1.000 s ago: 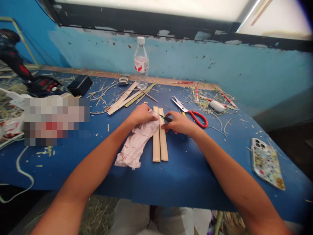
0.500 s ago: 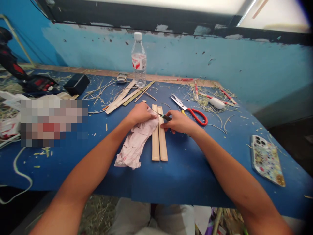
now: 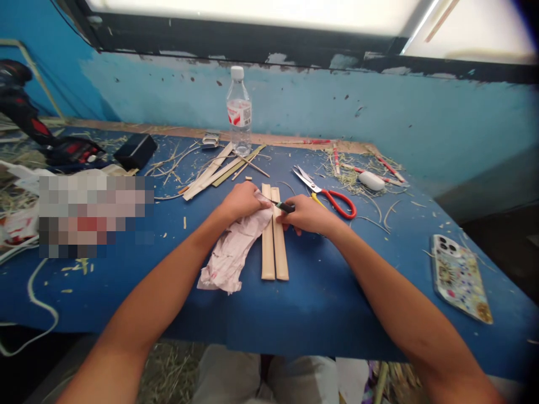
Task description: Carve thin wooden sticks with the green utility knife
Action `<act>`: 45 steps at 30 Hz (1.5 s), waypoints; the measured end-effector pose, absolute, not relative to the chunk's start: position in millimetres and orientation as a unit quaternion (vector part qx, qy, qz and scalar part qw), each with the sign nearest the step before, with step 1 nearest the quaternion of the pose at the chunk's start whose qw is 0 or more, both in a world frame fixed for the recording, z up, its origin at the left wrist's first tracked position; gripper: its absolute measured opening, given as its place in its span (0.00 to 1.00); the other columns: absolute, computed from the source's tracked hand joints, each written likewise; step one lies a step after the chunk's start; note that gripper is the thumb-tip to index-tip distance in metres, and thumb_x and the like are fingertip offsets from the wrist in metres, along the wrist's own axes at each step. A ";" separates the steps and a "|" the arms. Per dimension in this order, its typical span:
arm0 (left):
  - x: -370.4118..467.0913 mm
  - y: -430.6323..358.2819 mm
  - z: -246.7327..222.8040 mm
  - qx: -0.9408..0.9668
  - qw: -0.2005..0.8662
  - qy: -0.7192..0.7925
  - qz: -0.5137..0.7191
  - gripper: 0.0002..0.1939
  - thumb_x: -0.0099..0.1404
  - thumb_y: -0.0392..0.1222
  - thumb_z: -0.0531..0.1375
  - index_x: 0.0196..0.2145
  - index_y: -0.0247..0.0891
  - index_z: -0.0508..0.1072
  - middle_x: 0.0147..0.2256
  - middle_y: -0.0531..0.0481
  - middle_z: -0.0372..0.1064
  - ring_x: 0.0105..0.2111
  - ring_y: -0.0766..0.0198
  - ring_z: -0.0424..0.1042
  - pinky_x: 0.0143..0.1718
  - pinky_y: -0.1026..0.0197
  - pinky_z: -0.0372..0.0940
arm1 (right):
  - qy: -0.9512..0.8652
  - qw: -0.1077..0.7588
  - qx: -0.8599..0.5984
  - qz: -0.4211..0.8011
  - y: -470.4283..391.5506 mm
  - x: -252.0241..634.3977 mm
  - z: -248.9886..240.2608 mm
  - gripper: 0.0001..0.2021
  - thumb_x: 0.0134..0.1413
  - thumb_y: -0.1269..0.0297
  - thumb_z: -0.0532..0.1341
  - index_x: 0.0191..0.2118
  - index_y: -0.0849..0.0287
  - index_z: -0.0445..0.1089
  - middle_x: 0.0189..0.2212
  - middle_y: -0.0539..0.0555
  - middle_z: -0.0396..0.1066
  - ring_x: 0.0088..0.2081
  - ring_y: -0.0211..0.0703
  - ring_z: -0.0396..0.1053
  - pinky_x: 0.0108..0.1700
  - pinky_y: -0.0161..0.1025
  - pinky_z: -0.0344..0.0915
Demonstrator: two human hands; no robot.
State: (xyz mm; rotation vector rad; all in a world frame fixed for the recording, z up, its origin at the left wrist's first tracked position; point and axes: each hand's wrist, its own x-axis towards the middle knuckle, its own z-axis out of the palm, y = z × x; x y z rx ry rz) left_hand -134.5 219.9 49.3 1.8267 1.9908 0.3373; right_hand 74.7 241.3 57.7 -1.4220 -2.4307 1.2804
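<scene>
Two pale bamboo strips (image 3: 279, 255) lie side by side on the blue table (image 3: 328, 314), pointing away from me. My left hand (image 3: 243, 201) is closed on the upper end of a crumpled pinkish paper (image 3: 227, 255), which slants down to the left of the strips. My right hand (image 3: 305, 213) grips a thin tool with a dark handle (image 3: 285, 207), its tip pointing left over the strips and reaching the paper at my left fingers. Some fingers of my right hand are hidden beneath it. Red-handled scissors (image 3: 326, 193) lie open just beyond my right hand.
A water bottle (image 3: 239, 112) stands near the wall, beside loose bamboo pieces (image 3: 210, 174). A phone (image 3: 461, 279) lies at the right, a white mouse-shaped object (image 3: 371, 180) among shavings. At the left are a black box (image 3: 135, 150), a power tool (image 3: 29, 112) and a white cable (image 3: 36, 297).
The whole view has tilted slightly, so things sit a little lower in it. My hands keep nearly the same place and hold on the paper and the tool.
</scene>
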 end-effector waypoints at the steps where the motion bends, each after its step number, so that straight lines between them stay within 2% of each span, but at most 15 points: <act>1: -134.2 219.4 49.4 0.657 0.208 0.715 0.120 0.19 0.56 0.59 0.66 0.27 0.40 0.72 0.31 0.44 0.75 0.33 0.55 0.72 0.31 0.58 0.58 | -0.785 0.025 -0.459 0.415 241.3 74.8 57.6 0.05 0.55 0.65 0.67 0.31 0.59 0.72 0.30 0.54 0.80 0.19 0.37 0.71 0.23 0.34 0.64; 8: -133.1 219.0 49.7 0.658 0.210 0.713 0.121 0.18 0.57 0.59 0.67 0.29 0.40 0.75 0.31 0.42 0.76 0.35 0.50 0.74 0.34 0.57 0.60 | -0.786 0.030 -0.453 0.420 240.6 74.8 56.9 0.07 0.55 0.65 0.66 0.28 0.59 0.72 0.26 0.55 0.78 0.20 0.39 0.71 0.24 0.36 0.65; 11: -133.6 219.3 49.6 0.659 0.213 0.712 0.118 0.20 0.57 0.61 0.66 0.31 0.40 0.76 0.36 0.40 0.78 0.37 0.49 0.75 0.34 0.57 0.61 | -0.790 0.032 -0.448 0.418 241.0 75.9 56.3 0.08 0.56 0.64 0.66 0.28 0.58 0.71 0.24 0.53 0.76 0.20 0.39 0.71 0.24 0.35 0.64; 15: -134.1 218.7 49.1 0.650 0.208 0.718 0.133 0.23 0.59 0.63 0.63 0.39 0.41 0.78 0.44 0.41 0.79 0.42 0.50 0.76 0.38 0.57 0.62 | -0.790 0.047 -0.449 0.414 242.5 77.5 54.6 0.10 0.59 0.63 0.64 0.28 0.57 0.67 0.24 0.52 0.75 0.19 0.37 0.69 0.24 0.35 0.63; 20: -133.0 216.7 48.7 0.627 0.185 0.738 0.165 0.26 0.60 0.61 0.65 0.49 0.41 0.77 0.48 0.41 0.78 0.46 0.50 0.76 0.46 0.56 0.65 | -0.781 0.092 -0.442 0.431 245.6 78.7 50.2 0.10 0.61 0.64 0.62 0.28 0.56 0.65 0.24 0.51 0.74 0.19 0.37 0.69 0.25 0.35 0.64; 25: -131.9 216.7 44.4 0.634 0.168 0.731 0.189 0.25 0.60 0.58 0.66 0.50 0.44 0.79 0.49 0.43 0.79 0.48 0.51 0.76 0.49 0.55 0.66 | -0.758 0.160 -0.462 0.430 247.3 76.8 49.9 0.08 0.62 0.63 0.60 0.32 0.57 0.67 0.25 0.51 0.74 0.19 0.37 0.68 0.24 0.35 0.63; 33: -128.2 216.2 38.7 0.634 0.147 0.740 0.169 0.30 0.60 0.63 0.65 0.54 0.47 0.79 0.51 0.41 0.79 0.52 0.46 0.76 0.50 0.52 0.67 | -0.746 0.223 -0.471 0.415 252.3 75.8 46.6 0.11 0.63 0.60 0.60 0.29 0.57 0.65 0.23 0.50 0.72 0.20 0.37 0.68 0.25 0.34 0.62; 40: -122.5 214.3 39.0 0.626 0.140 0.751 0.160 0.31 0.61 0.65 0.63 0.55 0.44 0.76 0.52 0.39 0.78 0.52 0.45 0.76 0.47 0.53 0.67 | -0.759 0.209 -0.476 0.391 252.9 75.7 44.8 0.14 0.64 0.59 0.59 0.27 0.58 0.67 0.22 0.52 0.73 0.20 0.37 0.69 0.26 0.34 0.63; 45: -124.1 217.2 34.4 0.624 0.132 0.753 0.163 0.28 0.61 0.66 0.62 0.51 0.44 0.77 0.50 0.40 0.79 0.51 0.45 0.76 0.46 0.53 0.66 | -0.759 0.177 -0.480 0.402 254.6 76.3 41.7 0.09 0.62 0.62 0.59 0.34 0.59 0.73 0.27 0.55 0.78 0.21 0.39 0.71 0.25 0.34 0.63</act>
